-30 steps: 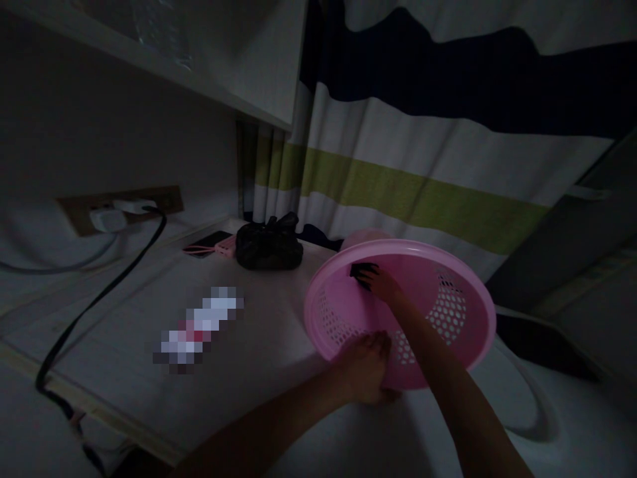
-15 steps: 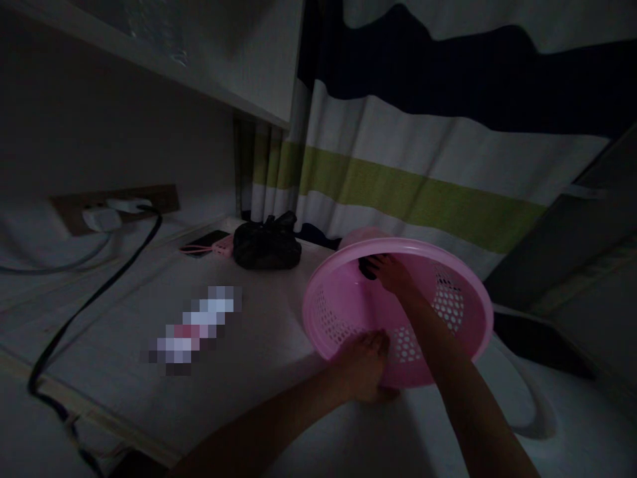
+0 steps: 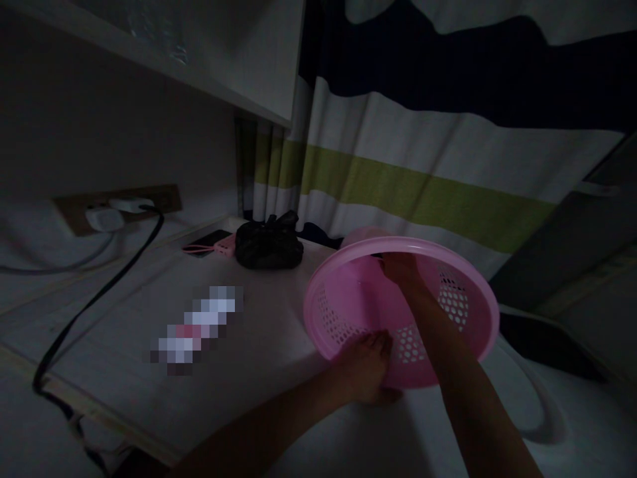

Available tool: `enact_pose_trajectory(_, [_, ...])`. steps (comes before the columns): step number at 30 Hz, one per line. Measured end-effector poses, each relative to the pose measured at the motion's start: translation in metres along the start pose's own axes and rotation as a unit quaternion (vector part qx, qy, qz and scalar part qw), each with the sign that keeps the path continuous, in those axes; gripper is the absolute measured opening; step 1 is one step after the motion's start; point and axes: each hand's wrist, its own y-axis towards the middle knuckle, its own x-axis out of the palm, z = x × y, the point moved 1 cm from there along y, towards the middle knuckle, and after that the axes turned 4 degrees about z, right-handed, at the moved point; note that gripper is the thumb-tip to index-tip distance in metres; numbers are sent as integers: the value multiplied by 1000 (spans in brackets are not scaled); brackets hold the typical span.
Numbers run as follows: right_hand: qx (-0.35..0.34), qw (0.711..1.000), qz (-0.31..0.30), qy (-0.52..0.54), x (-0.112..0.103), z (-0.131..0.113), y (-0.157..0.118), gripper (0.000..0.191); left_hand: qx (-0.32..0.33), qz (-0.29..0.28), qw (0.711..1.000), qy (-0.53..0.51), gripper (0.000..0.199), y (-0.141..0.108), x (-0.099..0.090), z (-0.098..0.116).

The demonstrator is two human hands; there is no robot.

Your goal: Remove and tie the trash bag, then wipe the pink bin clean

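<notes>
A pink plastic basket (image 3: 371, 305) with hole-patterned sides lies tilted, its mouth facing me. My left hand (image 3: 371, 365) grips the near rim, fingers over the inside and thumb below it. Deep inside the basket, my right hand (image 3: 401, 265) reaches to the upper wall beneath the far rim. Its fingers are mostly hidden by the hand itself and the shadow. Only a sliver of something dark shows beside them, too dim to name.
Left of the basket stands a knotted black plastic bag (image 3: 269, 244), beside a pink strapped item (image 3: 225, 245) and a dark phone (image 3: 212, 240). A blurred-out item (image 3: 196, 325) lies nearer. A black cable (image 3: 99, 299) runs from the wall socket (image 3: 166, 198). Behind hangs a striped curtain (image 3: 398, 146).
My right hand has moved a little up and right along the basket's inner wall, turning at the wrist. The dark thing under its fingers is now nearly hidden. My left hand keeps its grip.
</notes>
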Motion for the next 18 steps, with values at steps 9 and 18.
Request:
enact_pose_trajectory(9, [32,999,8,18,-1,-5,9,42,-4,7,1000,-6,89,0,0,0])
enact_pose_trajectory(18, [-35,999,19,17,23,-18,-12,45,-28,-17,999,-24,90,0,-5,3])
